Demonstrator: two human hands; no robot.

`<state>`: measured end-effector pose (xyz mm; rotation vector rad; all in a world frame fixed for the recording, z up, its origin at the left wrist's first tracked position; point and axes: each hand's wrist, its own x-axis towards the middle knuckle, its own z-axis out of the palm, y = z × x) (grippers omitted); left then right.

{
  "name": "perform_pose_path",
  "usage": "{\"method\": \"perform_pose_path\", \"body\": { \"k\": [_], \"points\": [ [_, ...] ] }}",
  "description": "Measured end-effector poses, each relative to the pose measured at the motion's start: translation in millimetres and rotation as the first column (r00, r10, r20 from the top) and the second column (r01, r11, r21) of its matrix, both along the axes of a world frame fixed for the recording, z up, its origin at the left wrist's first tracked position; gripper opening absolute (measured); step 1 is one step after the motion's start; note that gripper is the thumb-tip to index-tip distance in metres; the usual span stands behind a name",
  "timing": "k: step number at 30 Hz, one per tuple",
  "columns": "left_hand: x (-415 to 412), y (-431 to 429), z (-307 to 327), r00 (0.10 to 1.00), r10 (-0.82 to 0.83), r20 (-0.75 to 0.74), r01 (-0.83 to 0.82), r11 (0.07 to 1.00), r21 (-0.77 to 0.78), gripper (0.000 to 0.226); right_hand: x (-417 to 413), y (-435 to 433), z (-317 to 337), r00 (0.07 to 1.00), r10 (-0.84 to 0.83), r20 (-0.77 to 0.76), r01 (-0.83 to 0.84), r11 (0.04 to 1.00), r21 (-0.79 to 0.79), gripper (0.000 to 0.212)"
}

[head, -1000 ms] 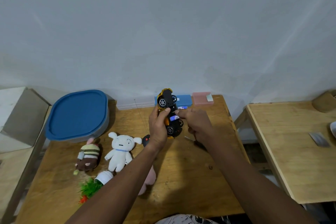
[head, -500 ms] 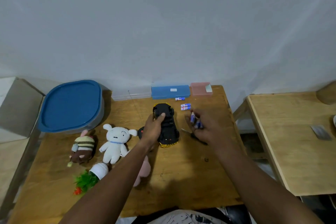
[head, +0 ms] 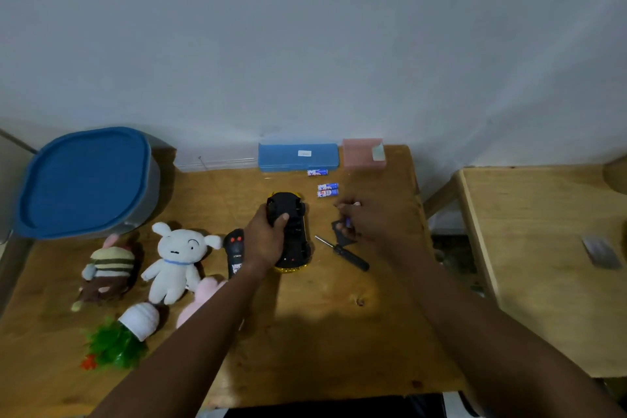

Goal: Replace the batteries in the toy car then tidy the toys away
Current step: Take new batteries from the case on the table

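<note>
The toy car (head: 295, 237) lies upside down on the wooden table (head: 322, 332), black underside up, yellow body showing at its near end. My left hand (head: 268, 237) grips its left side, thumb on the chassis. To the right of the car, my right hand (head: 366, 222) hovers low over the table, fingers closed on a small blue battery (head: 348, 223). Beneath those fingers lies a dark flat piece (head: 341, 236). Two batteries (head: 327, 190) lie side by side behind the car, a third battery (head: 317, 172) farther back. A screwdriver (head: 342, 252) rests just right of the car.
A black remote (head: 235, 253) lies left of the car. Plush toys (head: 176, 261) and a small green plant (head: 115, 343) fill the table's left. A blue-lidded tub (head: 84, 180) stands back left; blue (head: 298, 156) and pink (head: 363, 153) boxes sit by the wall. Second table (head: 543, 248) at right.
The car came down from being held up and now rests upside down on the table. My right hand drew away to the right with a battery and dropped lower.
</note>
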<state>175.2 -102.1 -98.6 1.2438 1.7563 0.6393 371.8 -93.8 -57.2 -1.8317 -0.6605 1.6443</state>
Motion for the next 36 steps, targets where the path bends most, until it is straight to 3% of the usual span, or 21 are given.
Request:
{"method": "perform_pose_path", "body": {
  "k": [3,7,10,12,14,16,22,25,28,30,36],
  "points": [
    [9,1,-2,0.984,0.007,-0.175,0.008,0.996,0.084,0.04,13,11,-1,0.987,0.059,0.149,-0.066,0.997,0.044,0.012],
    [19,5,7,0.968,0.091,-0.235,-0.061,0.989,0.134,0.044,35,31,-5,0.889,0.118,0.443,-0.248,0.936,0.249,0.012],
    [37,13,27,0.957,0.091,-0.277,-0.027,0.973,0.229,0.061,54,54,-20,0.745,0.128,0.654,-0.393,0.878,0.275,0.006],
    [55,28,39,0.964,0.04,-0.264,0.038,0.959,0.282,0.061,67,70,-33,0.661,0.131,0.739,-0.472,0.839,0.272,0.011],
    [75,51,42,0.947,-0.084,-0.309,0.18,0.938,0.297,0.064,80,86,-44,0.591,0.134,0.796,-0.515,0.821,0.245,0.026],
    [95,76,39,0.887,-0.214,-0.409,0.335,0.907,0.254,0.069,92,98,-52,0.42,0.166,0.892,-0.613,0.776,0.144,0.031],
    [133,134,-1,0.681,-0.381,-0.626,0.539,0.839,0.076,0.073,104,119,-65,0.035,0.174,0.984,-0.82,0.568,-0.071,0.02],
    [135,145,-14,0.641,-0.381,-0.666,0.577,0.812,0.091,0.065,106,125,-62,-0.018,0.169,0.985,-0.87,0.482,-0.099,0.013],
    [133,151,-17,0.649,-0.367,-0.667,0.581,0.804,0.123,0.055,106,127,-52,-0.034,0.066,0.997,-0.907,0.416,-0.059,0.025],
    [131,154,-19,0.68,-0.352,-0.643,0.566,0.81,0.155,0.051,105,128,-51,-0.093,0.023,0.995,-0.918,0.384,-0.095,0.026],
    [132,155,-22,0.747,-0.321,-0.582,0.509,0.839,0.191,0.064,103,136,-41,-0.258,-0.041,0.965,-0.934,0.268,-0.238,0.028]
  ]
}}
